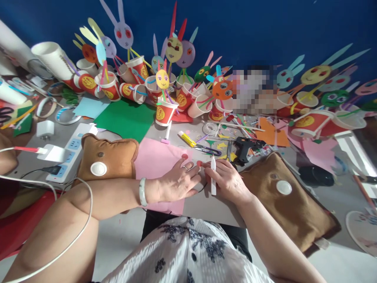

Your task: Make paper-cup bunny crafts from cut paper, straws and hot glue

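Observation:
My left hand (180, 179), with a ring and a pale bangle at the wrist, lies with fingers stretched out over a sheet of pink paper (151, 157). Just beyond its fingertips is a small red paper circle (184, 156). A second red circle (199, 163) lies between my two hands, close to the right thumb; whether a fingertip touches it I cannot tell. My right hand (225, 177) rests on the table, its thumb and fingers closed around a slim white pen (213, 181), held upright.
Behind stand several paper cups with rabbit faces, one cup (166, 112) nearest. Scissors (207, 150), a yellow glue stick (187, 138) and a black glue gun (246, 149) lie ahead. Brown cushions flank my arms, left (108, 157) and right (285, 204). A power strip (70, 153) sits left.

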Available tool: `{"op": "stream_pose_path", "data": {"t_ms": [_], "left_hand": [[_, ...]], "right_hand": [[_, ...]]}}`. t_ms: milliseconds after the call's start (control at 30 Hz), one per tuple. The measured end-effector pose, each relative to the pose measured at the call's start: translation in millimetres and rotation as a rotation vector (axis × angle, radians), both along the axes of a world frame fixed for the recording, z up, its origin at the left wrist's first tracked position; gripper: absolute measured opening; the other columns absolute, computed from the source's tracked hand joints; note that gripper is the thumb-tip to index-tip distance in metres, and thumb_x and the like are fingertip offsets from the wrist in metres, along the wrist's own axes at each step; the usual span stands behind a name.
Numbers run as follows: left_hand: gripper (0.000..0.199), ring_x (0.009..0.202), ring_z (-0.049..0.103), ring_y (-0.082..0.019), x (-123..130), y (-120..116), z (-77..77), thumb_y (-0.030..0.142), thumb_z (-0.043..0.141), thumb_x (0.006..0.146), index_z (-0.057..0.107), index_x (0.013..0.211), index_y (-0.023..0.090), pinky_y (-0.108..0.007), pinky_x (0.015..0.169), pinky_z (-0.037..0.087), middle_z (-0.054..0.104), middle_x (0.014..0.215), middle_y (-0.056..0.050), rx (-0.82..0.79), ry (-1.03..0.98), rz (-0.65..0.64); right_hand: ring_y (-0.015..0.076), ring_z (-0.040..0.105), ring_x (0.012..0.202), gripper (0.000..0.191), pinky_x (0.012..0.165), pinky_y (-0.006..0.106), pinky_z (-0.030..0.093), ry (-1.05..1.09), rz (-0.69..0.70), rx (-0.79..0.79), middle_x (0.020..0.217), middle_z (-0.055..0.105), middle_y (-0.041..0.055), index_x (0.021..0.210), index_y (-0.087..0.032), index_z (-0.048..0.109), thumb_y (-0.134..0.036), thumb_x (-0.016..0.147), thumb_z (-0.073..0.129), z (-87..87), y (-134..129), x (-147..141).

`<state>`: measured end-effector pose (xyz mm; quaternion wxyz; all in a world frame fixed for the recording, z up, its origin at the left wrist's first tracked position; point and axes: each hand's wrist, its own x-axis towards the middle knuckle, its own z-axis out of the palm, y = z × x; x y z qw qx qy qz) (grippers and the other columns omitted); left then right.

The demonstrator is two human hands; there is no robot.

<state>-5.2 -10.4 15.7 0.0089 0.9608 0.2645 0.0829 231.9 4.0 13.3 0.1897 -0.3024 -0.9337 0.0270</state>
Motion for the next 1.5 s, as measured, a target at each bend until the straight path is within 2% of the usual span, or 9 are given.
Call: {"op": "stream_pose_path", "data": {"t_ms": [200, 333, 500, 600, 700, 800, 967, 1167, 1500], "left_hand": [[0.037, 0.122, 0.055, -0.032, 0, 0, 4.7, 0.042, 0.048, 0.102, 0.062, 0.118, 0.012, -0.059, 0.115, 0.036, 0.056, 0.142, -0.018, -0.022, 0.028, -0.003], [0.036, 0.121, 0.055, -0.032, -1, 1, 7.8, 0.042, 0.050, 0.101, 0.062, 0.117, 0.012, -0.059, 0.115, 0.036, 0.057, 0.140, -0.018, -0.028, 0.016, -0.012], [0.037, 0.120, 0.055, -0.032, -1, 2, -0.2, 0.043, 0.058, 0.097, 0.060, 0.118, 0.013, -0.061, 0.112, 0.037, 0.052, 0.146, -0.020, -0.012, 0.012, -0.016], [0.037, 0.121, 0.055, -0.032, 0, 2, -3.2, 0.044, 0.058, 0.097, 0.060, 0.118, 0.013, -0.061, 0.112, 0.037, 0.049, 0.149, -0.020, -0.019, 0.003, -0.010], [0.038, 0.121, 0.055, -0.033, 0, 2, -0.3, 0.044, 0.058, 0.097, 0.060, 0.119, 0.013, -0.060, 0.112, 0.037, 0.049, 0.150, -0.021, -0.023, 0.014, -0.006], [0.039, 0.121, 0.055, -0.032, -1, 1, 5.8, 0.044, 0.056, 0.098, 0.060, 0.121, 0.012, -0.058, 0.112, 0.038, 0.051, 0.147, -0.021, -0.029, 0.039, -0.006], [0.043, 0.121, 0.053, -0.032, -1, 0, 10.6, 0.045, 0.049, 0.101, 0.059, 0.126, 0.011, -0.056, 0.111, 0.038, 0.052, 0.146, -0.020, 0.007, 0.068, -0.008], [0.043, 0.119, 0.053, -0.032, 0, 1, 8.0, 0.044, 0.048, 0.101, 0.060, 0.125, 0.011, -0.056, 0.111, 0.036, 0.053, 0.143, -0.020, -0.019, 0.054, -0.001], [0.041, 0.123, 0.052, -0.031, 0, -1, 11.0, 0.044, 0.050, 0.101, 0.059, 0.125, 0.013, -0.055, 0.112, 0.033, 0.054, 0.142, -0.019, -0.072, 0.066, 0.011]], "right_hand": [[0.0226, 0.067, 0.089, 0.027, 0.082, 0.039, 0.052, 0.068, -0.003, 0.000, 0.101, 0.074, 0.0094, 0.112, -0.022, 0.061, -0.006, 0.090, 0.054, -2.8, 2, 0], [0.0229, 0.068, 0.087, 0.031, 0.086, 0.043, 0.053, 0.184, -0.031, -0.058, 0.095, 0.074, 0.0075, 0.120, -0.023, 0.059, -0.011, 0.091, 0.056, -6.2, 2, 0], [0.0238, 0.071, 0.093, 0.034, 0.089, 0.044, 0.055, 0.412, -0.249, -0.139, 0.098, 0.078, 0.0065, 0.129, -0.025, 0.058, -0.017, 0.097, 0.052, -9.8, -5, 0], [0.0231, 0.073, 0.086, 0.036, 0.084, 0.042, 0.058, 0.500, -0.364, -0.245, 0.093, 0.079, 0.0059, 0.134, -0.025, 0.058, -0.028, 0.101, 0.046, -10.8, -11, 0], [0.0204, 0.073, 0.077, 0.034, 0.076, 0.036, 0.060, 0.530, -0.403, -0.291, 0.091, 0.078, 0.0063, 0.124, -0.024, 0.066, -0.033, 0.102, 0.042, -10.5, -13, 0], [0.0196, 0.073, 0.076, 0.023, 0.071, 0.032, 0.059, 0.503, -0.480, -0.245, 0.093, 0.078, 0.0063, 0.109, -0.023, 0.069, -0.031, 0.096, 0.052, -10.0, -13, -4], [0.0154, 0.068, 0.056, 0.009, 0.056, 0.026, 0.054, 0.476, -0.546, -0.257, 0.074, 0.075, 0.0010, 0.093, -0.022, 0.065, -0.028, 0.087, 0.063, -10.8, -13, -10], [0.0149, 0.069, 0.058, 0.007, 0.054, 0.024, 0.053, 0.494, -0.499, -0.253, 0.073, 0.074, 0.0004, 0.091, -0.023, 0.065, -0.029, 0.090, 0.061, -12.8, -13, -13], [0.0118, 0.055, 0.042, 0.005, 0.047, 0.024, 0.046, 0.451, -0.491, -0.275, 0.059, 0.066, -0.0037, 0.084, -0.024, 0.059, -0.027, 0.087, 0.061, -12.1, -14, -13]]}}
